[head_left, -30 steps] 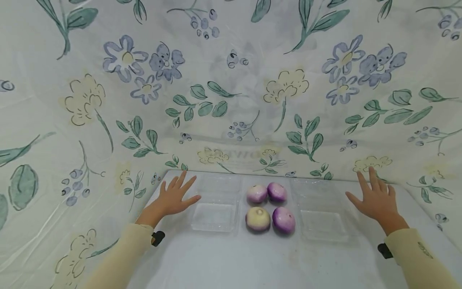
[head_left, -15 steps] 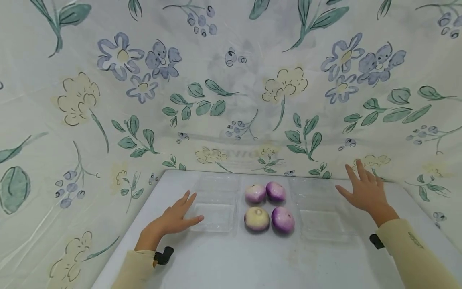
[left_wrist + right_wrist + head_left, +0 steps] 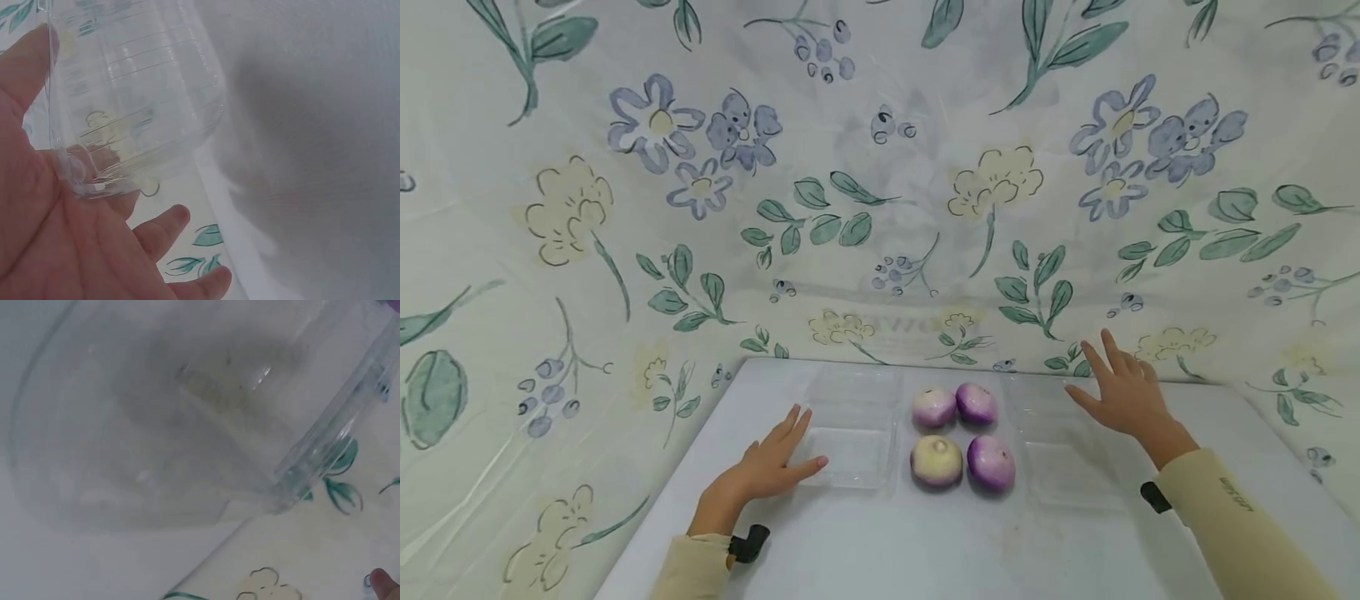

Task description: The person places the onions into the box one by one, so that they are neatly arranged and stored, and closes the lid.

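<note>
My left hand [image 3: 767,468] is over the left edge of a clear plastic box [image 3: 853,457], fingers spread, thumb pointing right. In the left wrist view the same box [image 3: 144,81] overlaps the open palm [image 3: 69,250]. On the other side my right hand [image 3: 1126,396], fingers extended, hovers over the right part of a second clear plastic box [image 3: 1066,467]. Only one fingertip [image 3: 382,582] shows beside that box [image 3: 156,469] in the right wrist view. Between the boxes sit several purple-and-white onions, including a pale one [image 3: 936,461] and a purple one [image 3: 992,463]. Neither hand holds anything.
Both boxes lie with clear flaps folded back, the left flap [image 3: 853,388] and the right flap [image 3: 1045,393]. The white table [image 3: 925,550] ends at a hanging cloth [image 3: 917,200] printed with flowers and leaves. Black wrist cameras [image 3: 749,543] sit at the cuffs.
My left hand has come nearer the front and slightly right, beside the left box. My right hand has moved left, over the right box. Onions and boxes stay put.
</note>
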### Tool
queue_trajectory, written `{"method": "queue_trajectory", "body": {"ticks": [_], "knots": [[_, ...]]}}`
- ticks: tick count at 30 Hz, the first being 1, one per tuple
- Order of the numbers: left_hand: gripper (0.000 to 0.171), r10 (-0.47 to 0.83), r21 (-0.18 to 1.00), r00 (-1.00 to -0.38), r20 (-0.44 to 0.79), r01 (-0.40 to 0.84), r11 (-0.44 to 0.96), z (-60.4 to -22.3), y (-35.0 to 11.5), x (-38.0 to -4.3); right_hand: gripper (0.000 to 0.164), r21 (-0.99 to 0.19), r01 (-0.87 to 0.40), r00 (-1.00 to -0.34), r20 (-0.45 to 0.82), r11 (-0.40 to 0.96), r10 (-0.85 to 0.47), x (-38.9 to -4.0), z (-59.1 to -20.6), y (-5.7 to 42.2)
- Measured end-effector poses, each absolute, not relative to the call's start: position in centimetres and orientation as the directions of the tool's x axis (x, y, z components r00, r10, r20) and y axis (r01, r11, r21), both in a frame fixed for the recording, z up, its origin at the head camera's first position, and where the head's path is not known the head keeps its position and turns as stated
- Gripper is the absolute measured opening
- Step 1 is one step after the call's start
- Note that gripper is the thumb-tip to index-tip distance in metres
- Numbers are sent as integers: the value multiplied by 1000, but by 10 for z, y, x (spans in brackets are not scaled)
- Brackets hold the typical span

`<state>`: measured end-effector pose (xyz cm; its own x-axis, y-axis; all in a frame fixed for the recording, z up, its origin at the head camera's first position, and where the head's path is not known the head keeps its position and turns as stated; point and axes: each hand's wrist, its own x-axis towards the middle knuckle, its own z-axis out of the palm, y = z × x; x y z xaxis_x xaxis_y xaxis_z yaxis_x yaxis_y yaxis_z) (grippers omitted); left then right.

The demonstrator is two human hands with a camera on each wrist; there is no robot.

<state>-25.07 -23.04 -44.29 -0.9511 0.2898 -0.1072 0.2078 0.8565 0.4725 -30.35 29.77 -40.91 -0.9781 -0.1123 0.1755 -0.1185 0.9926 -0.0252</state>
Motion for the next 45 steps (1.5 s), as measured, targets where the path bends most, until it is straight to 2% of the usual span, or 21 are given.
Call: {"method": "queue_trajectory", "body": {"ticks": [6, 24, 36, 45], "knots": [[107, 299, 491, -951, -83, 222, 843, -444, -231, -249, 84, -52, -198, -969, 162, 979, -187, -306, -406, 278], [111, 285, 539, -953, -104, 187, 821, -449, -233, -253, 83, -53, -351, -926, 167, 935, -338, -328, -411, 218], [111, 286, 552, -952, -110, 181, 814, -450, -232, -253, 81, -95, -368, -927, 105, 925, -359, -330, -412, 187], [111, 275, 545, -953, -124, 166, 822, -448, -231, -254, 76, -143, -397, -916, 113, 906, -384, -328, -413, 172]]}}
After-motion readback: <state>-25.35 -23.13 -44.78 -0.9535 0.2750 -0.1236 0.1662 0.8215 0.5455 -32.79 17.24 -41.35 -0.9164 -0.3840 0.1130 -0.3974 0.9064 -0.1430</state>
